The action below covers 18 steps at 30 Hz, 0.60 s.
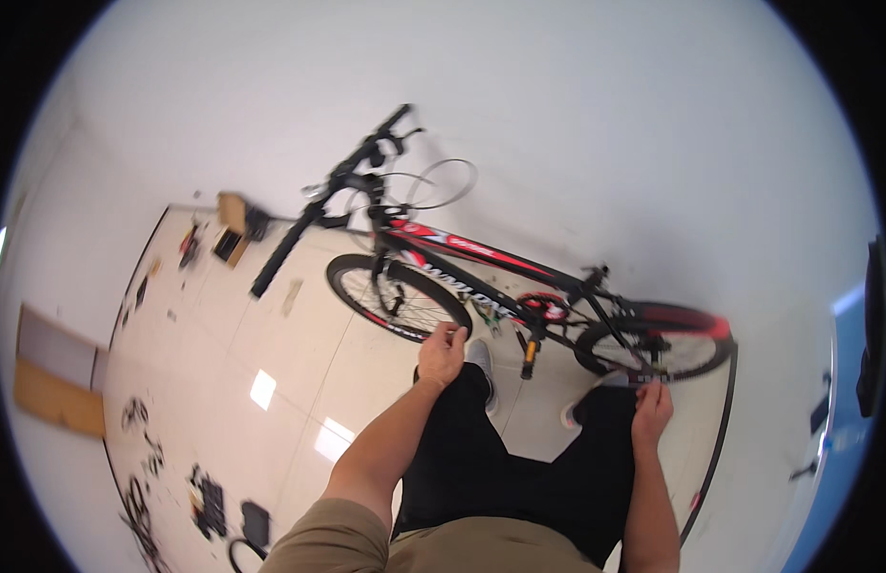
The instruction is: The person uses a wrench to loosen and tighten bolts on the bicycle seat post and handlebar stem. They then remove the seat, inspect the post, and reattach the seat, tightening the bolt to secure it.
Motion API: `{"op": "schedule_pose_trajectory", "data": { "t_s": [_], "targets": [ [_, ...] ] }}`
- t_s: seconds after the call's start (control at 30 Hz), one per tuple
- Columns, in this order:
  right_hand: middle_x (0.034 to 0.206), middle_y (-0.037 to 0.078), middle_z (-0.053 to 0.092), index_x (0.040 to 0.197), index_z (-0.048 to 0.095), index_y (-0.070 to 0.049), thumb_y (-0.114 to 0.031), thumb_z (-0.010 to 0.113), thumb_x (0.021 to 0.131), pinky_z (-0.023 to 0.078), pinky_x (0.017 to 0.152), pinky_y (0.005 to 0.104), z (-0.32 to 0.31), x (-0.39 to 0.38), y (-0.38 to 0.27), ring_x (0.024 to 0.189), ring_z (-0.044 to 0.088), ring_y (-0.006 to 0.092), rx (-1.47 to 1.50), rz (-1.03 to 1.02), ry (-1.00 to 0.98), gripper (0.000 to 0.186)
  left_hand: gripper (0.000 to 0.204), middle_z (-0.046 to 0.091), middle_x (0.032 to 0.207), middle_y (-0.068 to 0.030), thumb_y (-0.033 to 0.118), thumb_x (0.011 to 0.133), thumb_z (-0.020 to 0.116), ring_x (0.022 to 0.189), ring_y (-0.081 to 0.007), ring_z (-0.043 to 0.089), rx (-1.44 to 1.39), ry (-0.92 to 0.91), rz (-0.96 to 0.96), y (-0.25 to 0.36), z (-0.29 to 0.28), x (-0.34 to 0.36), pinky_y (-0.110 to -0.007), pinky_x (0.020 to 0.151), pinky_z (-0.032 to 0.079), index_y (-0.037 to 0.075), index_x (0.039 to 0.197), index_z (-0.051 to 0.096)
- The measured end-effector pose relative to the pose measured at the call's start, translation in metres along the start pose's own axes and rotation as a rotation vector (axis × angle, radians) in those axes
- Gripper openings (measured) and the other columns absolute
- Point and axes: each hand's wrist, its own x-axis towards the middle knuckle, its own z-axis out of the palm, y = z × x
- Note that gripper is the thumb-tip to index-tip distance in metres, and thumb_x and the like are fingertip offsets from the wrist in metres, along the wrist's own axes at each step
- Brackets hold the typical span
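Note:
A black bicycle with red and white markings stands along the white wall, its frame [481, 253] slanting down to the right. My left hand [443, 353] is just in front of the front wheel [397, 298], fingers curled together; whether they touch the tyre or hold anything small is hidden. My right hand [652, 413] is closed, its fingertips by the lower edge of the rear wheel [686, 341]; what it holds, if anything, I cannot make out. Between the hands are the red chainring [543, 307] and a pedal with an orange reflector [530, 355]. The handlebar [336, 186] is turned, cables looping beside it.
My legs in black trousers [510, 487] and a grey shoe [482, 368] are close to the bicycle. Tiled floor [271, 334] spreads left, with an opened cardboard box [234, 229], scattered bicycle parts [209, 501] and a wooden panel [56, 396]. A blue surface [844, 439] is at far right.

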Motion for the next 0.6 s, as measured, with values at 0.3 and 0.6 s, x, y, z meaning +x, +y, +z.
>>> {"op": "schedule_pose_trajectory", "data": {
  "t_s": [0.3,0.6],
  "targets": [
    [0.069,0.000,0.055,0.079,0.055,-0.006,-0.028,0.047,0.108,0.035,0.052,0.0242,0.006,0.004,-0.005,0.056,0.045,0.0069,0.003,-0.075,-0.015,0.038,0.044,0.062,0.070,-0.0046,0.046,0.097,0.065,0.052,-0.0158,0.054,-0.505,0.089,-0.264,-0.030,-0.012,0.007,-0.032,0.051,0.044,0.003,0.085,0.060],
    [0.069,0.000,0.055,0.080,0.056,-0.006,-0.027,0.048,0.108,0.035,0.052,0.0239,0.002,0.005,-0.003,0.056,0.044,0.0065,0.027,-0.089,-0.014,0.036,0.050,0.056,0.072,-0.0026,0.058,0.097,0.059,0.055,-0.0140,0.044,-1.418,-0.051,-0.689,0.001,-0.058,0.015,-0.030,0.053,0.036,0.009,0.107,0.056]
  ]
}}
